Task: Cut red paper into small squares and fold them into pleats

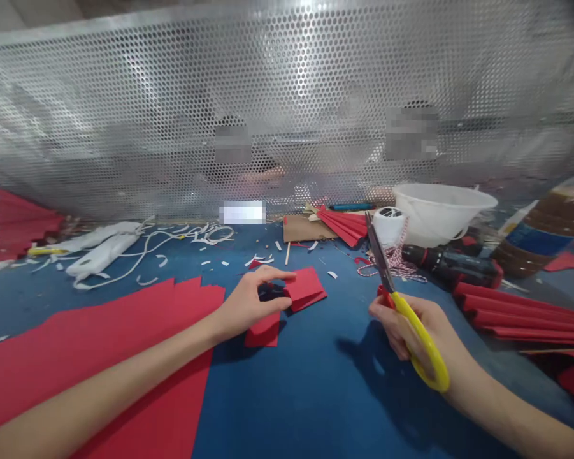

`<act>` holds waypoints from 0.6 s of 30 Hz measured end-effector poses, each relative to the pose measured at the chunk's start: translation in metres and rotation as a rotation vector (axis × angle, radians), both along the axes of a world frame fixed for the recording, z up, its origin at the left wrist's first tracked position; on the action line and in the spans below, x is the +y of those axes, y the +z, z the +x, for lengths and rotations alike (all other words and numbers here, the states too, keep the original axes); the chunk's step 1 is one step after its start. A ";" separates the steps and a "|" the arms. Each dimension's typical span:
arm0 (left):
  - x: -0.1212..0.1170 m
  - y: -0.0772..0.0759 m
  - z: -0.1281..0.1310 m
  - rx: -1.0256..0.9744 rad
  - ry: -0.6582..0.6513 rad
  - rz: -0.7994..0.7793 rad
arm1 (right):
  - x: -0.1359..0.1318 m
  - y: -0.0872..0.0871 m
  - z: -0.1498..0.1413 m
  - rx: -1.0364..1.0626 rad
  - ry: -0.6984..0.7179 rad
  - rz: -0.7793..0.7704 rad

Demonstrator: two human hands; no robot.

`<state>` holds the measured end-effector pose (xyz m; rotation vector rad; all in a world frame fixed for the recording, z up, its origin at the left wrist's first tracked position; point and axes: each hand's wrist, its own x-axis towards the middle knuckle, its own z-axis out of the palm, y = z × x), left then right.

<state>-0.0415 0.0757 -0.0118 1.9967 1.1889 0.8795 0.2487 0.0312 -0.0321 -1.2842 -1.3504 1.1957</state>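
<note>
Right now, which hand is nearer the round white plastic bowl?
Right. The right hand, holding yellow scissors, is in front of the bowl; the left hand is farther off, front-left of it, on folded red paper.

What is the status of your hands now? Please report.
Left hand pinching folded red paper. Right hand holding yellow-handled scissors, tips pointing away. Cordless drill beyond right hand.

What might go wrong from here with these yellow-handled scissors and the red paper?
The steel blades of the yellow-handled scissors in the right hand angle up beside the red-and-white twine, which they might snag. The folded red paper under the left hand looks only lightly held, so it may slip.
</note>
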 end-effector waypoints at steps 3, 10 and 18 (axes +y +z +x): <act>-0.001 -0.001 0.004 0.055 -0.005 0.070 | 0.000 0.000 -0.001 -0.032 0.010 -0.005; -0.002 0.000 0.006 0.150 -0.039 0.189 | -0.002 0.003 -0.003 -0.048 0.008 0.022; -0.006 0.002 0.002 0.099 -0.112 0.199 | 0.003 -0.006 -0.001 -0.047 0.022 0.003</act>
